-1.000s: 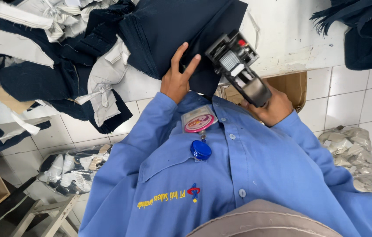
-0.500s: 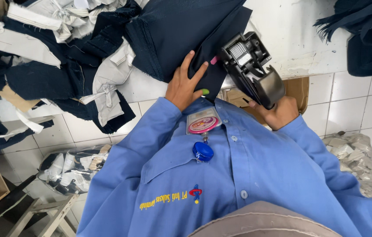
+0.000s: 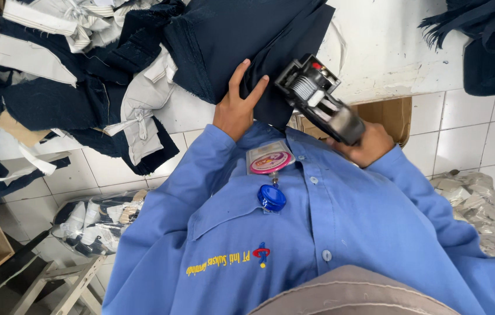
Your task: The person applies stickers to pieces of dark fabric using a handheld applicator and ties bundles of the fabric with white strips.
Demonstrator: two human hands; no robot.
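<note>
My left hand (image 3: 237,111) lies flat on a folded piece of dark navy cloth (image 3: 241,41), fingers spread, at the near edge of the white table (image 3: 387,46). My right hand (image 3: 368,144) grips the handle of a black hand-held labelling gun (image 3: 316,98). The gun's roller head points at the cloth, just right of my left fingers. Below both hands I see my blue shirt, with a pink badge and blue reel (image 3: 270,175) clipped to it.
A heap of navy and beige cloth pieces (image 3: 84,93) covers the table's left side. More navy cloth (image 3: 486,52) lies at top right. A cardboard box (image 3: 396,114) stands under the table. Plastic bags of pieces (image 3: 93,224) and a wooden stool (image 3: 60,283) sit on the tiled floor.
The labelling gun swung a little to the right and came back beside the cloth. My left hand shifted slightly on the navy piece and stays on it.
</note>
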